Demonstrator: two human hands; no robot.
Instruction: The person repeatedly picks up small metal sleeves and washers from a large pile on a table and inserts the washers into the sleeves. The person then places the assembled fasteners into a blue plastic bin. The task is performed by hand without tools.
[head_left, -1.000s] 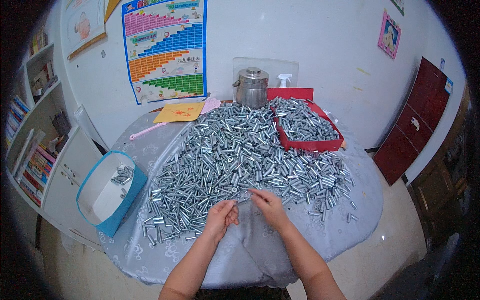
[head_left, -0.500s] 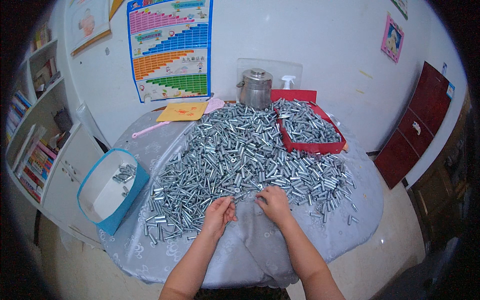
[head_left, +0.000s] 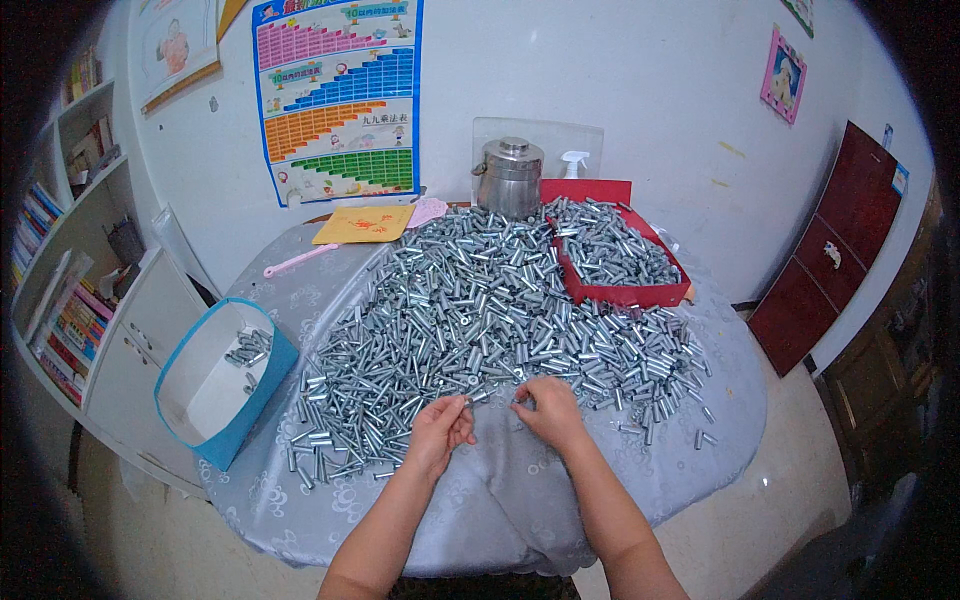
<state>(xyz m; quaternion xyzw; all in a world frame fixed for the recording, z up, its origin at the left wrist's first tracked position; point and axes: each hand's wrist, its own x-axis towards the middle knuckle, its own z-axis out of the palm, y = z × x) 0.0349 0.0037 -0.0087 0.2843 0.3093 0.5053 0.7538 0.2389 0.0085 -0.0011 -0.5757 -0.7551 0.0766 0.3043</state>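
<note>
A wide heap of silvery metal tubes and pins [head_left: 480, 300] covers the middle of the table. At its near edge my left hand [head_left: 440, 435] is closed, thumb and fingertips pinching a thin metal pin [head_left: 482, 396] that points toward my right hand. My right hand [head_left: 550, 412] stands just right of it, apart, with its thumb and index finger pressed together. Whatever those right fingertips may hold is too small to make out. The thinner pins lie mostly at the heap's left, the thicker tubes [head_left: 650, 360] at its right.
A blue-rimmed bin [head_left: 237, 432] at the left holds a few metal pieces. A red box [head_left: 625, 295] full of tubes stands at the back right, beside a steel pot [head_left: 513, 178]. A yellow envelope [head_left: 365, 224] and a pink fly swatter [head_left: 300, 260] lie at the back left.
My right hand has shifted very slightly downward. The pin in my left fingertips now shows more plainly, pointing to the right. The heap looks the same.
</note>
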